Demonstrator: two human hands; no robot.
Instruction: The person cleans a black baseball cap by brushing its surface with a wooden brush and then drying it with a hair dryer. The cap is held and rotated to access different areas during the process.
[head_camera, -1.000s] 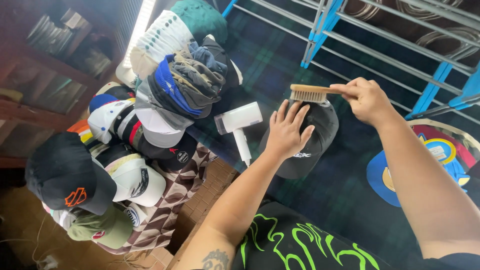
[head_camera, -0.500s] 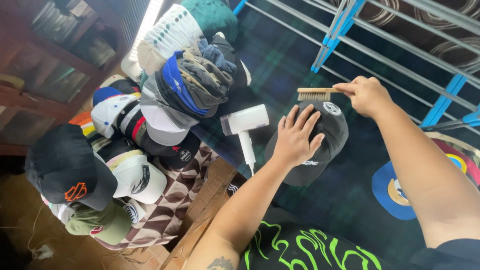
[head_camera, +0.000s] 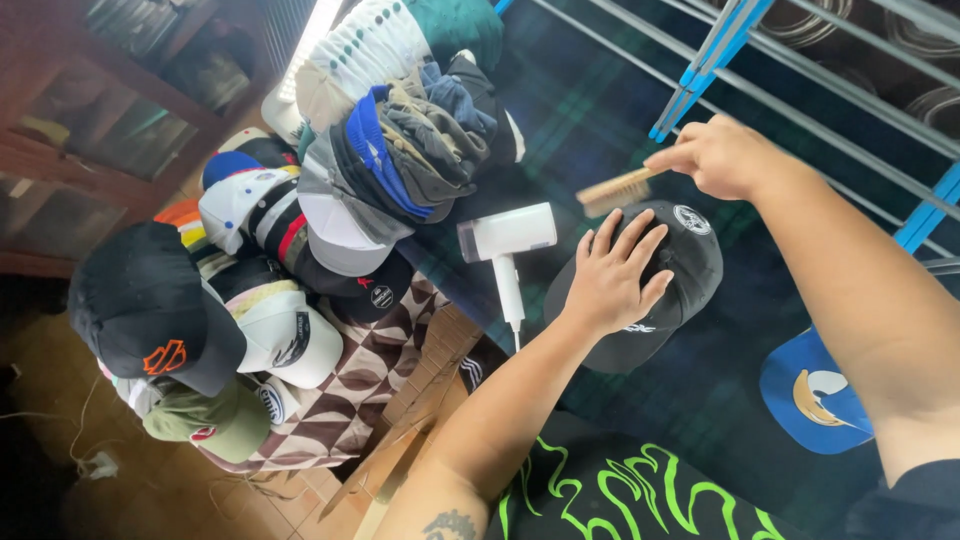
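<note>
1. Head view: left hand (head_camera: 612, 275) lies flat on the crown of a black cap (head_camera: 690, 260), fingers spread, pressing rather than gripping. Grip wide, nothing enclosed.
2. Right hand (head_camera: 722, 155) has its grip closed on a wooden brush (head_camera: 616, 190), pinched at the handle end. Bristles face down, just above the cap's top edge; contact with the cap can't be told, brush is blurred.
3. The cap sits on a dark plaid cloth (head_camera: 600, 110), front patch toward the right hand.
4. White hair dryer (head_camera: 505, 245) lies just beside the cap on its left, handle pointing toward the person, not touched.
5. Pile of caps (head_camera: 390, 150) further left, well apart from both hands.
6. Blue cap (head_camera: 810, 395) lower right, partly under the right forearm.
7. Metal drying rack (head_camera: 790, 90) along the top right.
</note>
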